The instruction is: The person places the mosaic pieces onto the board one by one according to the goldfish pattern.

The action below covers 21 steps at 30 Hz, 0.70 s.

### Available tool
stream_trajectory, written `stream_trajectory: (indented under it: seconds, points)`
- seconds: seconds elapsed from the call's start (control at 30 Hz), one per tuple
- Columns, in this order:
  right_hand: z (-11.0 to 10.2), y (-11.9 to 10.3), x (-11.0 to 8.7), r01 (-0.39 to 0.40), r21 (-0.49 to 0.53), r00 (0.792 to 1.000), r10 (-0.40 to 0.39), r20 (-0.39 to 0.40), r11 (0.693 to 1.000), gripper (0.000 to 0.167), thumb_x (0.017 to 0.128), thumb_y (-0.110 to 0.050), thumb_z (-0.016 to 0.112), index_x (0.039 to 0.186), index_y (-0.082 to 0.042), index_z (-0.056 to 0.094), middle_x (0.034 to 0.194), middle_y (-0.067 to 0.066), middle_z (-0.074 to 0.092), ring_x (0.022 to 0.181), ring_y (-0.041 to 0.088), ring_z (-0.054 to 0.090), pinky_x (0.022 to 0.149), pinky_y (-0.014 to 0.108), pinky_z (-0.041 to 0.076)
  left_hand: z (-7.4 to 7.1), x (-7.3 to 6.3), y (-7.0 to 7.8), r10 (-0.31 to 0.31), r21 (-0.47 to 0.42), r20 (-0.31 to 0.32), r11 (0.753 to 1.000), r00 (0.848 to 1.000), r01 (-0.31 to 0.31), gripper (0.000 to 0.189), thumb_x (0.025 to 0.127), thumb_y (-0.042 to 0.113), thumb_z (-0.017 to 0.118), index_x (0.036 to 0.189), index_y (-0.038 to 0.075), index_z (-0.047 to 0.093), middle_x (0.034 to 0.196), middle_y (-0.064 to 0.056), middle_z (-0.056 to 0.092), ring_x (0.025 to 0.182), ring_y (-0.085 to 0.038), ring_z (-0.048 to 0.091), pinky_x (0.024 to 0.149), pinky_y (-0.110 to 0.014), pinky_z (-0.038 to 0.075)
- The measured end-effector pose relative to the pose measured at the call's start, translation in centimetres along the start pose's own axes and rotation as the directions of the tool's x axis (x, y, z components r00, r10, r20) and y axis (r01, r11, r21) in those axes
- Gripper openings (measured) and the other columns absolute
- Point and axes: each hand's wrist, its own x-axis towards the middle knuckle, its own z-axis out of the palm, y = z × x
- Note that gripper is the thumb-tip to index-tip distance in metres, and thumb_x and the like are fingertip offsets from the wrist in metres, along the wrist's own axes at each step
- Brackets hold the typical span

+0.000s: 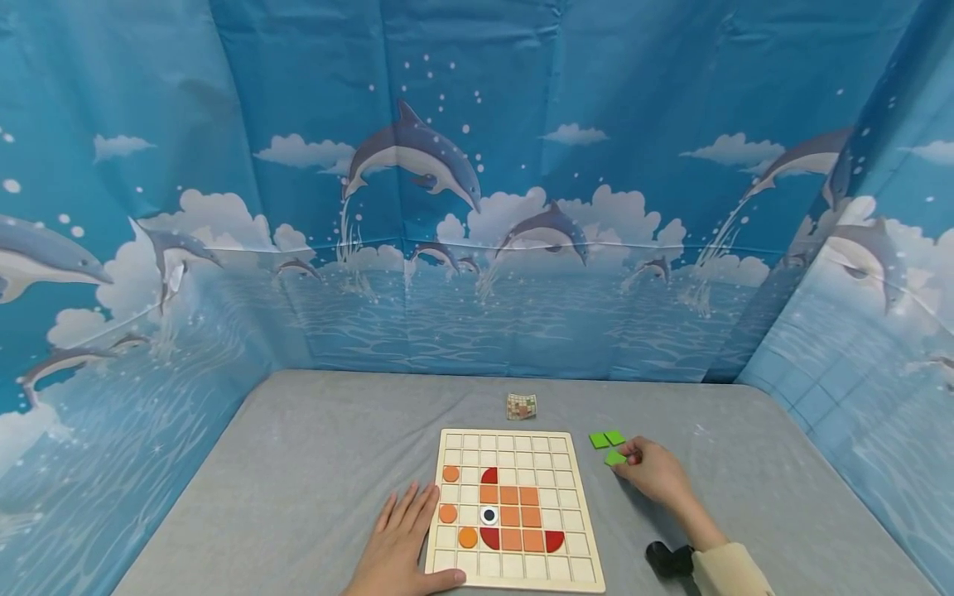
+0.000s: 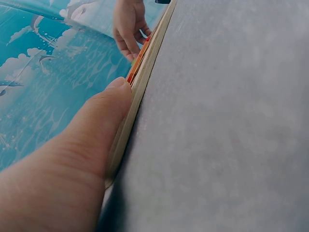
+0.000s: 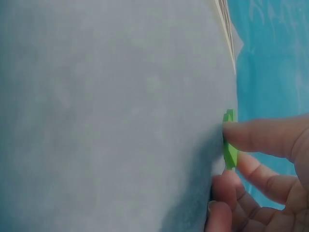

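A pale wooden grid board [image 1: 589, 571] lies in front of me on the grey cloth. On it sit several orange square tiles [image 1: 510, 516], a white eye tile with a black dot [image 1: 489, 515], red rounded tiles [image 1: 554, 541] and orange round tiles [image 1: 468, 537]. My left hand [image 1: 398, 538] rests at the board's left side, fingers stretched along the edge and thumb over the near left corner. To the right of the board, my right hand [image 1: 656, 473] pinches a green square tile [image 1: 614, 458] between thumb and fingers. Two more green tiles [image 1: 599, 440] lie just beyond it.
A small printed picture card [image 1: 521, 406] lies behind the board. Near my right sleeve is a black object [image 1: 668, 560]. A blue dolphin-print curtain [image 1: 477, 323] encloses the table [image 1: 335, 430] at the back and sides.
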Motion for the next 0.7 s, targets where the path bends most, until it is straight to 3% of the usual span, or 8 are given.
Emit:
stream_trajectory:
  seconds: [0.4, 0.7]
  points:
    - [-0.10, 0.02, -0.65, 0.076, 0.063, 0.997, -0.075, -0.004, 0.995, 0.022, 0.075, -0.006, 0.075, 0.091, -0.002, 0.060, 0.071, 0.001, 0.051, 0.062, 0.017, 0.044, 0.052, 0.030, 0.035, 0.04, -0.04, -0.07, 0.006, 0.000, -0.006, 1.000, 1.000, -0.006, 0.116, 0.068, 0.087, 0.046, 0.152, 0.010, 0.023, 0.153, -0.006, 0.027, 0.142, -0.027, 0.015, 0.111, -0.050, 0.008]
    - [0.00, 0.01, -0.72, 0.065, 0.102, 0.998, -0.065, -0.010, 0.993, 0.020, 0.075, -0.001, 0.074, 0.092, -0.002, 0.062, 0.076, 0.003, 0.055, 0.062, 0.017, 0.049, 0.049, 0.029, 0.041, 0.05, -0.10, -0.02, 0.016, -0.006, -0.019, 1.000, 1.000, -0.016, 0.116, 0.068, 0.086, 0.047, 0.152, 0.009, 0.024, 0.153, -0.007, 0.028, 0.142, -0.028, 0.015, 0.111, -0.049, 0.007]
